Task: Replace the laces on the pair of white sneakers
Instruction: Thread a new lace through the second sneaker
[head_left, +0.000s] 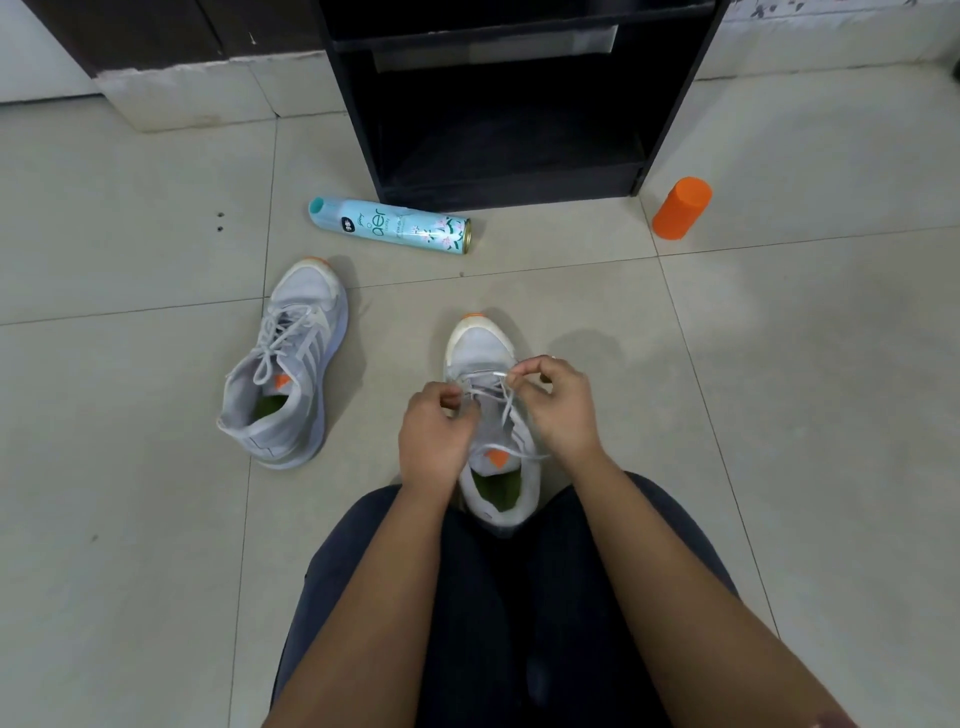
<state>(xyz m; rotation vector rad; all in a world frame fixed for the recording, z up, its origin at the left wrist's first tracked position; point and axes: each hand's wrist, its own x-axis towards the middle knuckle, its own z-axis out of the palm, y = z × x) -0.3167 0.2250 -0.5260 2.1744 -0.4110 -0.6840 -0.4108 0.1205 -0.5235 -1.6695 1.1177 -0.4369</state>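
Two white sneakers with orange toe tips lie on the tiled floor. The left sneaker (288, 364) rests apart, laced, toe pointing away. The right sneaker (480, 343) stands between my knees, toe away from me. My left hand (434, 434) is pinched on the shoe's left eyelet edge and the white lace (506, 410) there. My right hand (558, 402) pinches a loop of the same lace over the tongue. A loose lace end trails across the shoe's opening. The eyelets under my fingers are hidden.
A light blue spray can (389, 224) lies on its side beyond the shoes. An orange cylinder (681, 208) stands at the right. A black open cabinet (511, 98) rises at the back. My dark-trousered legs fill the bottom.
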